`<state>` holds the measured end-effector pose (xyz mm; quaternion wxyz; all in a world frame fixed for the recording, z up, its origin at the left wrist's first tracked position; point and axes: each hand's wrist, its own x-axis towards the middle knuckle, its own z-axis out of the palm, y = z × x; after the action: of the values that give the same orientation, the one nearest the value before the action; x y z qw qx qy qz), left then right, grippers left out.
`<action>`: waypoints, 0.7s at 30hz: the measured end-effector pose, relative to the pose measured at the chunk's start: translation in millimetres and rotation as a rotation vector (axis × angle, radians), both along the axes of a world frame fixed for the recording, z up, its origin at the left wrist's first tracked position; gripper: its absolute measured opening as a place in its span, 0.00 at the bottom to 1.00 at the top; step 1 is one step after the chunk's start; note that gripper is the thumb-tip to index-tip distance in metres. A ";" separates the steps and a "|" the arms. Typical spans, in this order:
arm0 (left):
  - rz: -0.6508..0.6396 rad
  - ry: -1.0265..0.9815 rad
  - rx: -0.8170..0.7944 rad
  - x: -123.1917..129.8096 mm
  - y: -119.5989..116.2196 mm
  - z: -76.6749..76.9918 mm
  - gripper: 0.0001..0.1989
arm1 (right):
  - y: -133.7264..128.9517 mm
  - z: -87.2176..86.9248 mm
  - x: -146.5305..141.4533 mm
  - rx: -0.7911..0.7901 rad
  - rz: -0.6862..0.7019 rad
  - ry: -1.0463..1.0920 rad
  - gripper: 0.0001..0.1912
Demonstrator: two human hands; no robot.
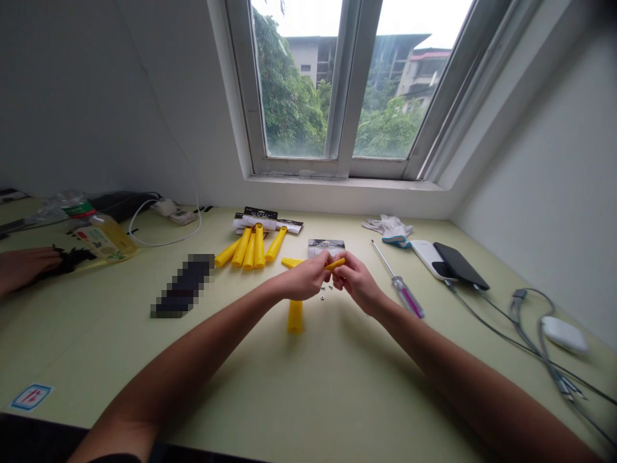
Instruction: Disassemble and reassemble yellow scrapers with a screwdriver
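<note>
My left hand [306, 276] and my right hand [354, 281] meet at the middle of the pale green table [270, 379], their fingertips closed on a thin yellow plastic piece [335, 263]. Just beyond my left hand lies another yellow piece [292, 262]. A yellow plastic handle [295, 317] stands upright below my left wrist. Several tiny metal screws or nuts [325, 296] lie under my hands. More yellow handles [253, 249] lie grouped farther back. A magenta-handled screwdriver [407, 296] lies to the right of my right hand.
A co-worker's hand [29, 269] rests at the far left near a plastic bottle [103, 238]. A pixelated dark object [183, 286] lies left of the handles. Work gloves [389, 229], a phone [460, 265], a white mouse [563, 334] and cables sit to the right.
</note>
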<state>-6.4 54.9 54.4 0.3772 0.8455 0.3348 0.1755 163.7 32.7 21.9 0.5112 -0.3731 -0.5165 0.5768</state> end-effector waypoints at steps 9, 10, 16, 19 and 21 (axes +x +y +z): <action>0.002 0.164 0.124 2.9 -1.2 -9.6 0.08 | 1.1 -10.0 -5.6 -0.111 -0.045 0.038 0.07; 0.002 0.163 0.126 2.7 -0.9 -9.3 0.08 | 1.5 -10.6 -5.5 -0.115 -0.046 0.043 0.08; 0.036 0.110 0.065 -0.6 4.3 -4.5 0.02 | 1.2 -9.8 -5.0 -0.122 -0.015 0.063 0.09; 0.044 0.091 0.046 -0.2 6.5 -5.8 0.02 | 2.1 -10.2 -5.4 -0.125 -0.020 0.029 0.09; 0.065 0.092 0.032 0.8 7.8 -8.6 0.02 | 4.1 -10.9 -5.9 -0.122 -0.033 -0.015 0.10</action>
<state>-5.7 62.7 45.8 0.3420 0.8474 0.3760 0.1538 157.8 36.7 11.0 0.4930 -0.4162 -0.4779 0.5961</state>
